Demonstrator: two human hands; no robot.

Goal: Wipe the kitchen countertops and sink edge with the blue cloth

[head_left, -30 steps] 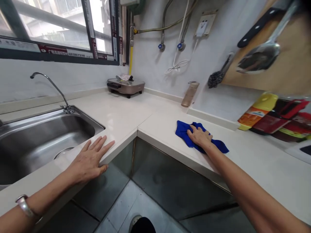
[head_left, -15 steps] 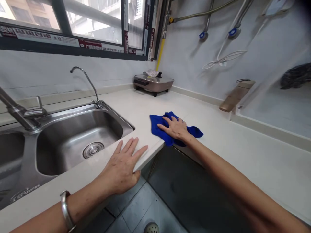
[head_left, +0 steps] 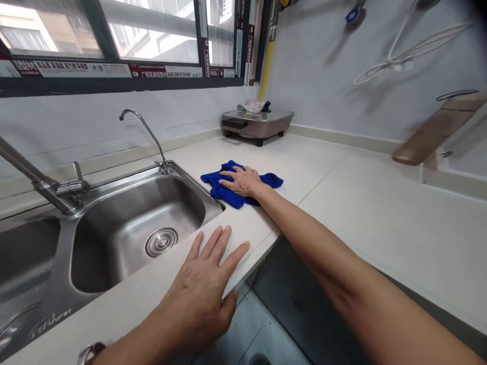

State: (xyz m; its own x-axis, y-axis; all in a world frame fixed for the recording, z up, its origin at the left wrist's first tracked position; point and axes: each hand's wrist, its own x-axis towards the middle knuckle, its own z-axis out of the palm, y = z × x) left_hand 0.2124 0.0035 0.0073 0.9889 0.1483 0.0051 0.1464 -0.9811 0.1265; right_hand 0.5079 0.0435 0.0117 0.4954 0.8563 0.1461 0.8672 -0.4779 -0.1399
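Under my right hand (head_left: 241,181) a crumpled blue cloth (head_left: 224,190) is held down against the white countertop (head_left: 304,175), close to the sink's right corner. The fingers rest over the cloth, and its edges stick out on both sides. My left hand (head_left: 205,281) lies flat on the counter's front edge with fingers spread and nothing in it. Its thumb hangs over the edge. Just left of both hands is the stainless steel sink (head_left: 215,214), with a drain strainer (head_left: 162,242) in its basin.
A large faucet (head_left: 57,195) and a slim curved tap (head_left: 146,129) rise behind the sink. An electric pan (head_left: 256,125) sits in the back corner. At the right, a brown bottle (head_left: 437,129) stands near the wall. Tiled floor (head_left: 258,329) shows below the counter.
My right hand has slid the blue cloth leftward, from the counter's inner corner toward the sink. My left hand stays on the front edge. The view has shifted and come closer.
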